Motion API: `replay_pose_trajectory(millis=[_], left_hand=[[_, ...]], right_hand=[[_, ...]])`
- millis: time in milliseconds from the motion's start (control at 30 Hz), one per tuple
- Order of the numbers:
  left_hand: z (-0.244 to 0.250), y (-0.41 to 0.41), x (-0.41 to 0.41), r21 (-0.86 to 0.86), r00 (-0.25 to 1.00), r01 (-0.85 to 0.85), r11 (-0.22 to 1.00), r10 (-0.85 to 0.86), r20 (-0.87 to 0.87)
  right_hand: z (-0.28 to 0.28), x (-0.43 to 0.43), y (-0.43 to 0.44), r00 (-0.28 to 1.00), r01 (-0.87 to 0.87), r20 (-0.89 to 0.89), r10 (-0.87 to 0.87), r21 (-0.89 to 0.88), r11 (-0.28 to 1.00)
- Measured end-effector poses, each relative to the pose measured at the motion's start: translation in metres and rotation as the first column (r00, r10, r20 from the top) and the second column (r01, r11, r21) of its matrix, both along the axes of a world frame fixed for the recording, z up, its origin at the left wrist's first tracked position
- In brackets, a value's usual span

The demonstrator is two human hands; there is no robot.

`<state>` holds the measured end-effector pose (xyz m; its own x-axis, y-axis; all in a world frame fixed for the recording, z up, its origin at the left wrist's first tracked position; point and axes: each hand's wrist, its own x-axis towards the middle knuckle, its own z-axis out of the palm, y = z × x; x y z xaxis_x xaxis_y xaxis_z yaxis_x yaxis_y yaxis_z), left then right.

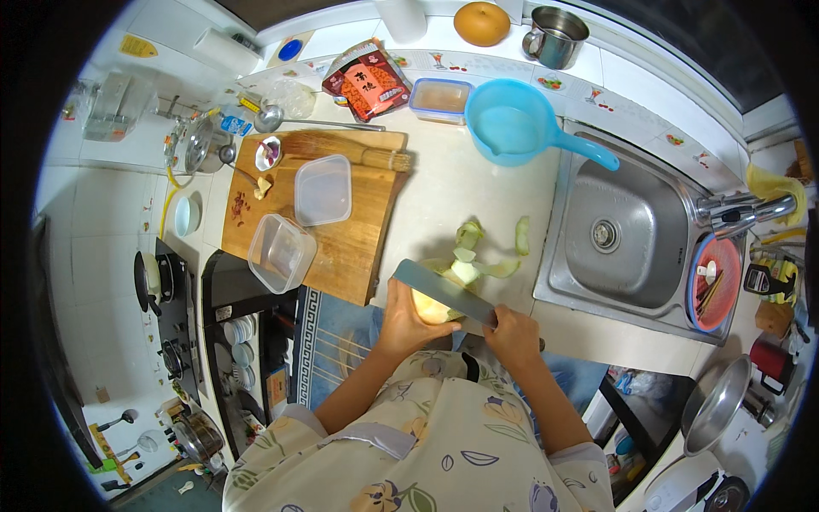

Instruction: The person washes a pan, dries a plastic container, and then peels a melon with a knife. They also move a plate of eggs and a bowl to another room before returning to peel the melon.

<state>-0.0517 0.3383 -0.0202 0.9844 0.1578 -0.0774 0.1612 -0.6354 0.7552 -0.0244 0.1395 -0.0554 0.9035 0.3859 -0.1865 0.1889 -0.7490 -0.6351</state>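
My left hand [406,323] holds a partly peeled fruit or vegetable [429,307] with pale yellow flesh, close to the counter's front edge. Gripped by its handle in my right hand [513,336], a cleaver [445,292] lies with its broad blade across the top of the piece. The blade hides part of it. Just beyond the blade are green peelings [469,235] and a pale cut piece [465,272] on the counter. Another curved strip of peel [523,235] rests farther right.
A wooden cutting board [358,256] at left carries a clear plastic container [281,253], its lid [323,190], a whisk brush [345,150] and a small white bowl [268,153]. Behind stand a blue dipper [512,121] and a lidded box [440,100]. A steel sink [624,224] is at right.
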Motion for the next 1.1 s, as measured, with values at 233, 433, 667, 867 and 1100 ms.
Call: replay_pose_trajectory(millis=[233,433,667,867,1100], left_hand=[[0.002,-0.008,0.0,0.116,0.997,0.017,0.993,-0.025,0.068],[-0.004,-0.011,-0.001,0.129,0.997,-0.012,0.992,0.002,0.078],[-0.007,-0.001,0.008,0.042,0.996,0.032,0.999,-0.036,0.082],[-0.002,0.004,0.01,-0.006,0.996,0.086,0.996,-0.086,-0.002],[0.003,0.007,0.005,0.051,0.996,0.076,0.996,-0.074,-0.045]], right_hand=[[0.002,0.005,0.007,0.999,0.02,-0.041,-0.021,-0.036,0.999],[-0.018,0.011,-0.004,0.999,0.019,-0.046,-0.025,-0.121,0.992],[-0.013,0.019,-0.008,0.92,0.153,-0.363,-0.147,-0.013,0.988],[-0.014,0.021,-0.017,0.825,0.208,-0.555,-0.109,0.118,0.971],[-0.005,0.008,0.004,0.977,0.075,-0.198,-0.078,-0.024,0.997]])
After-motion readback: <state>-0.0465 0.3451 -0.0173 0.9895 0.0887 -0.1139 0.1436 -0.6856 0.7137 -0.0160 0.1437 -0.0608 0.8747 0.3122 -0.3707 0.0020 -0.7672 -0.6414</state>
